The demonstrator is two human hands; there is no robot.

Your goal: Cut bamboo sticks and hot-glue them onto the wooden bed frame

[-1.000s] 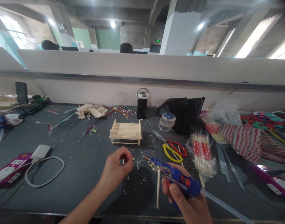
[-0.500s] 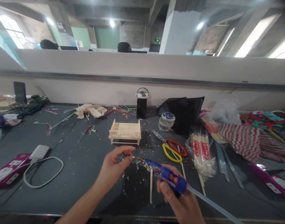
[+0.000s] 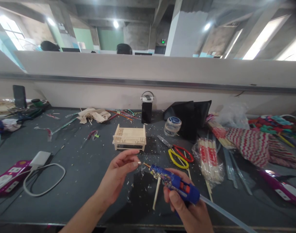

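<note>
Between thumb and fingertips, my left hand (image 3: 117,173) pinches a tiny pale piece of wooden stick (image 3: 139,162). My right hand (image 3: 186,200) is wrapped round a blue hot glue gun (image 3: 174,183), its nozzle pointing left, close to that small piece. A clear glue stick (image 3: 227,215) trails from the gun's back end. Below the gun's front a thin wooden stick (image 3: 156,194) slants downward; I cannot tell whether it touches the gun. Just beyond my left hand stands a small bed-like wooden model (image 3: 130,137), upright on the dark table.
Scissors (image 3: 180,158) with red and yellow handles lie right of the model, near a clear jar (image 3: 172,126). Bagged wooden sticks (image 3: 209,158) are farther right. A phone (image 3: 146,112) stands at the back. At left sit a purple power strip (image 3: 11,176) and white cable (image 3: 63,178).
My left hand has turned slightly, so the small piece shows more clearly by the nozzle. The glue gun has shifted a little right and down. The wooden stick below it leans more.
</note>
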